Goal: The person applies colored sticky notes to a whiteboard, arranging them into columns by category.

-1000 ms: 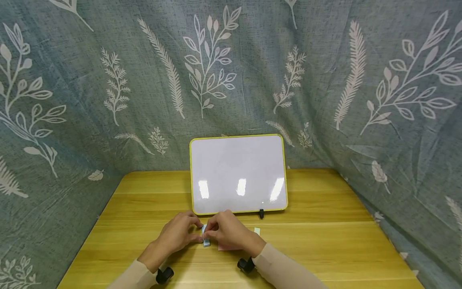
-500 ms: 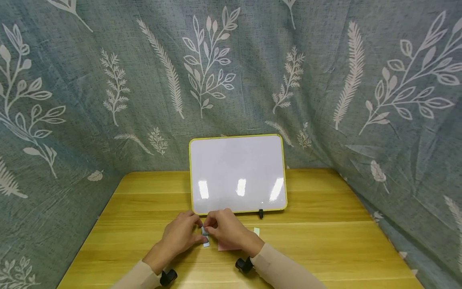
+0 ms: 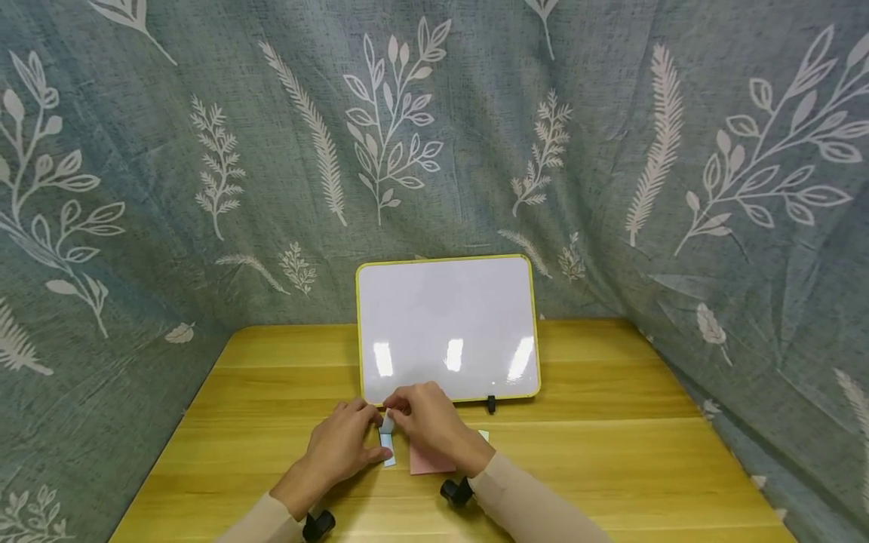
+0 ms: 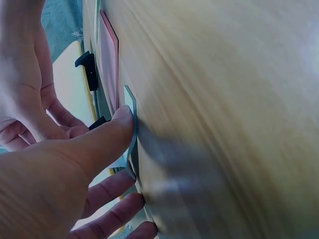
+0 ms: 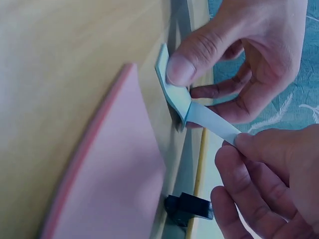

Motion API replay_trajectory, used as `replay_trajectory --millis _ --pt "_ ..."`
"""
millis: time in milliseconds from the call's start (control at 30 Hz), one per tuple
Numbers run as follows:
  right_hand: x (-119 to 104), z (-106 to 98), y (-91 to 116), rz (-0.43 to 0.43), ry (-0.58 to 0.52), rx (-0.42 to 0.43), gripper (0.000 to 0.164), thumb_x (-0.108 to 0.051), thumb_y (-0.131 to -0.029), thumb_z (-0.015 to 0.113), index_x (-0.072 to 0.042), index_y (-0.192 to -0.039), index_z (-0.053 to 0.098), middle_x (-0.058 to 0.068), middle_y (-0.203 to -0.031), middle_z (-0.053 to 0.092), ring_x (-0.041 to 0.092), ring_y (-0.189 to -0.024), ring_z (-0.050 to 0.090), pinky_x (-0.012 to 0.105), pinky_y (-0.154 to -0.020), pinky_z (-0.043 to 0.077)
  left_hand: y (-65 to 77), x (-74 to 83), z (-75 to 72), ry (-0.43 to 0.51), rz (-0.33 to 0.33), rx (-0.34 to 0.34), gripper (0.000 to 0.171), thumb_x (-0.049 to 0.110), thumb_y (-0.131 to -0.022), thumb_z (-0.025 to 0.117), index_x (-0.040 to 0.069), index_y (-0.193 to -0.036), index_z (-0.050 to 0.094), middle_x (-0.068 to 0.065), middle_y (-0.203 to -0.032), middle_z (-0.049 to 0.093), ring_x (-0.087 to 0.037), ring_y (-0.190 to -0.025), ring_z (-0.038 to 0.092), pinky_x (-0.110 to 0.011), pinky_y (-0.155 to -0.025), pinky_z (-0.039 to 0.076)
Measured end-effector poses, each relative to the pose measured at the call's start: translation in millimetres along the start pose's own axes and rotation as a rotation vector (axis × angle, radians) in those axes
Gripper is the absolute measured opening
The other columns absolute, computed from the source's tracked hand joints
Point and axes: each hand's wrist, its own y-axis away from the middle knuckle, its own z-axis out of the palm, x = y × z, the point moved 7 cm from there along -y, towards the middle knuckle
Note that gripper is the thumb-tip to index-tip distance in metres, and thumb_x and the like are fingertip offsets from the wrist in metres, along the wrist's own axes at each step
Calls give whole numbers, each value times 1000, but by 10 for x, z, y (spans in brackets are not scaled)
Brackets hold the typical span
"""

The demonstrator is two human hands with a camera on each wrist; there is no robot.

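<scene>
On my head feed the blue pad lies on the wooden table, toward 6 o'clock of the frame, and I take it as the hub of my clock. At 9 o'clock from it is the left hand, its grip curved about the pad: the thumb presses on the near part, and the forefinger is at the far end. At 2 o'clock is the right hand, its grip narrowed to a pinch, thumb and forefinger on the free end of a pale blue strip. My right wrist feed shows that strip running from the pad's end to the pinch, the other fingers bent. Near the blue pad at 3 o'clock I see a pink pad, partly hidden by the right hand, with a green paper farther out that way. The yellow-framed whiteboard is at 1 o'clock, a black clip on its lower edge at 2.
</scene>
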Motion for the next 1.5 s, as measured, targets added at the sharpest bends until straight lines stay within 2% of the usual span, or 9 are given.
replay_trajectory --millis 367,600,800,1067,1333,1500 --pt "41 -95 -104 5 33 50 14 -7 -107 84 -9 -118 91 4 -101 91 13 -89 84 21 -77 63 -10 -1 35 1 -10 -8 55 44 -81 109 19 -120 78 1 -114 71 -21 -103 63 -43 -75 61" --pt "65 -234 -181 11 36 134 13 -7 -106 84 -10 -117 92 5 -105 91 17 -91 86 25 -80 67 -27 20 3 6 6 7 58 40 -82 109 20 -118 69 1 -109 70 -19 -95 61 -38 -67 56" --pt "57 -325 -167 9 33 199 14 -7 -107 84 -9 -119 91 6 -108 91 18 -90 84 25 -78 66 -15 18 9 8 10 12 56 41 -82 109 20 -117 70 3 -109 69 -18 -96 60 -36 -69 55" --pt "-33 -560 -151 -69 -83 339 22 -2 -107 82 0 -128 86 12 -105 90 20 -82 85 20 -72 63 -4 9 25 10 1 5 53 41 -83 108 18 -119 78 1 -112 69 -20 -100 62 -40 -75 59" --pt "-108 -778 -160 -132 -154 425 13 -1 -106 83 0 -118 87 14 -106 89 22 -81 87 21 -75 67 0 21 -18 19 9 15 48 41 -83 108 17 -118 84 0 -115 72 -20 -103 64 -40 -76 60" --pt "-122 -847 -164 -153 -166 469 10 -1 -106 83 -1 -115 86 13 -105 89 23 -84 89 26 -76 70 -11 -9 -25 64 0 34 39 41 -90 102 19 -117 85 0 -115 78 -22 -105 73 -45 -80 63"
